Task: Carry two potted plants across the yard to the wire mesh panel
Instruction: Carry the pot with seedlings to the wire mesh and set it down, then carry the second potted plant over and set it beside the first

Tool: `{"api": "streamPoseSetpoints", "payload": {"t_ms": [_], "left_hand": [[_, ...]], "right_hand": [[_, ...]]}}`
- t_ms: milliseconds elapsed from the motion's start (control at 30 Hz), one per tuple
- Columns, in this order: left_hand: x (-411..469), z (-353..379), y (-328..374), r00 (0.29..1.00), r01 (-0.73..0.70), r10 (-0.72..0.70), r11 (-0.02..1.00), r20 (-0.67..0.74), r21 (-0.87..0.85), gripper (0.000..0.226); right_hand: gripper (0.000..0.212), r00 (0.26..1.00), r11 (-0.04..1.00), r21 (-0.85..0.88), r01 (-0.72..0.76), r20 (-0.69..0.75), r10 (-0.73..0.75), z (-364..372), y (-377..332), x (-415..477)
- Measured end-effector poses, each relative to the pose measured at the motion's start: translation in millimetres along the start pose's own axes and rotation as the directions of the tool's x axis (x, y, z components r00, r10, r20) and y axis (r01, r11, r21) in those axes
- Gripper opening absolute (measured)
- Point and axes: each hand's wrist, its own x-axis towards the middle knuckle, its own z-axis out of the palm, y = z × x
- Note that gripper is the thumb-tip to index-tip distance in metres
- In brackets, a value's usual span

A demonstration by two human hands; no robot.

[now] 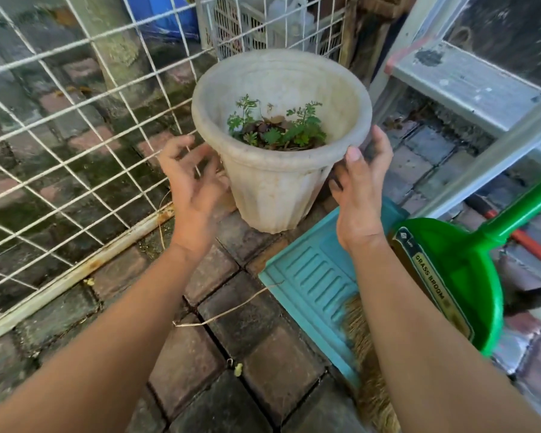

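One white plastic pot (272, 189) with small green plants (275, 129) in it is at the centre, tilted a little toward me, its base at the brick pavers. My right hand (359, 189) grips its right rim, thumb on the lip and fingers behind. To the pot's left, my left hand (191, 179) has its fingers spread and curled, and I cannot tell whether they touch the wall. The white wire mesh panel (75, 145) leans just left of the pot. No second pot is in view.
A teal plastic dustpan (313, 285) lies right of the pot, with a grass broom with a green plastic head (450, 276) on it. A metal ladder (469, 79) stands at the right. A blue drum (172, 14) and a white crate (241, 23) sit behind the mesh.
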Motion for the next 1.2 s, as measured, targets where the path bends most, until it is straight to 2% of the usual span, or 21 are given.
{"api": "streamPoseSetpoints", "payload": {"t_ms": [67,267,467,600,733,933,1000,1067,1133,1200], "left_hand": [[11.4,-2.3,21.5,0.996,0.061,-0.064,0.997,-0.057,-0.055,0.057],[15.1,13.2,39.7,0.988,0.040,-0.027,0.996,0.152,-0.085,0.061],[19.2,32.6,44.3,0.990,0.047,-0.023,0.985,0.142,-0.168,0.045],[23.7,36.0,51.6,0.992,0.064,-0.047,0.986,0.114,-0.157,0.043],[19.0,40.6,56.7,0.983,0.107,-0.096,0.992,0.158,-0.066,0.042],[14.9,41.7,48.2,0.991,0.016,-0.020,0.999,0.133,0.034,0.031],[13.3,37.6,48.2,0.985,0.016,-0.034,0.994,0.167,0.108,0.029],[8.2,29.3,58.6,0.973,0.097,-0.126,0.984,0.193,0.152,0.032],[-1.0,17.8,82.9,0.946,0.219,-0.253,0.960,0.201,0.175,0.044],[-14.7,1.9,122.8,0.894,0.355,-0.392,0.915,0.216,0.192,0.067]], "right_hand": [[0.093,1.000,1.000,-0.004,0.021,0.018,-0.021,0.2,-3.9,2.7],[0.088,0.996,0.998,-0.052,0.047,0.075,-0.043,5.0,-8.9,9.2],[0.080,0.997,0.998,0.004,0.070,0.010,-0.070,4.4,-11.5,18.1],[0.076,0.996,0.996,0.000,0.090,0.021,-0.090,6.3,-14.3,27.1],[0.071,0.996,0.996,-0.007,0.088,-0.002,-0.088,3.3,-11.3,31.2],[0.065,0.996,0.996,-0.026,0.081,0.050,-0.080,1.9,-20.1,27.5],[0.061,0.995,0.994,-0.096,0.055,0.086,-0.046,0.0,-27.4,23.0],[0.050,0.995,0.962,-0.272,0.020,0.095,0.006,-2.8,-39.3,12.6],[0.043,0.997,0.869,-0.494,-0.037,0.034,0.062,-8.0,-61.4,-3.0],[0.044,0.996,0.750,-0.660,-0.032,0.044,0.081,-5.2,-97.5,-20.5]]}}
